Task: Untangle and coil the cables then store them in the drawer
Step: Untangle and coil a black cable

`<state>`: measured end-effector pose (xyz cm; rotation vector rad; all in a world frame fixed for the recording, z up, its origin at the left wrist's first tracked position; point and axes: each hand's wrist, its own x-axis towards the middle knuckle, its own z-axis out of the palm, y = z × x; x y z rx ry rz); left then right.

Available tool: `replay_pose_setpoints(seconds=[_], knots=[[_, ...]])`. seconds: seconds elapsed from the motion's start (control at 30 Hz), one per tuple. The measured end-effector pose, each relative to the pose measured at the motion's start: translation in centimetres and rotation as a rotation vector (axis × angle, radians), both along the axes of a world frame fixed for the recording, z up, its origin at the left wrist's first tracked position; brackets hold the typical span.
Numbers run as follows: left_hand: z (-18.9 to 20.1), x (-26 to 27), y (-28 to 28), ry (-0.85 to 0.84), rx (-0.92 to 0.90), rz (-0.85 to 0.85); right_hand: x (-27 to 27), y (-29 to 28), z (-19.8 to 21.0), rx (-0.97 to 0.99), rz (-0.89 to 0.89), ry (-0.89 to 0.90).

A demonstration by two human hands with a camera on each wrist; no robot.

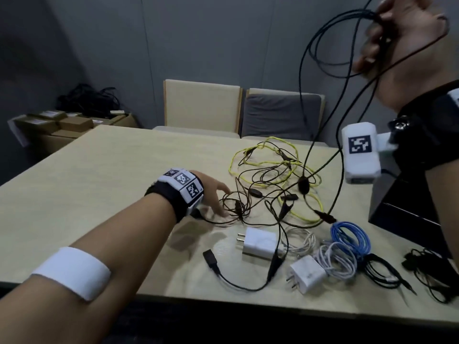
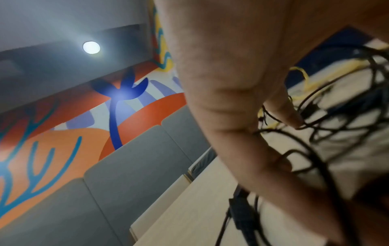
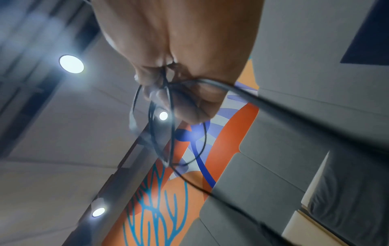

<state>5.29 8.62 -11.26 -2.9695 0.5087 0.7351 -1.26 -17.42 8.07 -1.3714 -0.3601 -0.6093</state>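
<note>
Head view: two white chargers (image 1: 260,243) and coiled blue cord (image 1: 351,235) lie nearest, right of the left hand (image 1: 214,194), relaxed on tangled cables (image 1: 268,184) on the counter (image 1: 111,170). Right hand (image 1: 397,38), raised, clenches black cable (image 1: 320,53) loops; chairs (image 1: 202,105) beyond.

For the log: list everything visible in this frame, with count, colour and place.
black cable: one, black, loops lifted above the table, trailing down into the tangle
cable tangle: one heap, yellow and dark leads, table centre
chargers: two, white, near edge of table
white cables: loose coils, beside the chargers
blue cable: one coil, right of the chargers
black cables: bundles, near right edge
black box: one, table right
table: one, light wood
chairs: two, beige and grey, behind the table
cardboard boxes: several, brown, far left
left hand: open, fingers on the tangle
right hand: raised, grips the black cable
</note>
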Motion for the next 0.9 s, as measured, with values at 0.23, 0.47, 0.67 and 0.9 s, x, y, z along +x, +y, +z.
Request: replay_pose_setpoints(seconds=[0.23,0.47,0.67,0.9], knots=[[-1.1,1.6,2.5,-0.2,0.094,0.19,0.6,-4.7,1.2,0.08,-0.066,-0.013],[2.0,4.2,7.0,-0.54,-0.408,0.6,1.5,-3.7,1.1,0.226,-0.119,0.045],[1.0,0.8,2.1,-0.145,-0.391,0.154,1.1,-2.0,0.6,0.148,-0.127,0.066],[-1.2,0.5,-2.3,-0.037,-0.046,-0.047,0.7,1.0,-1.4,-0.077,-0.121,0.076]])
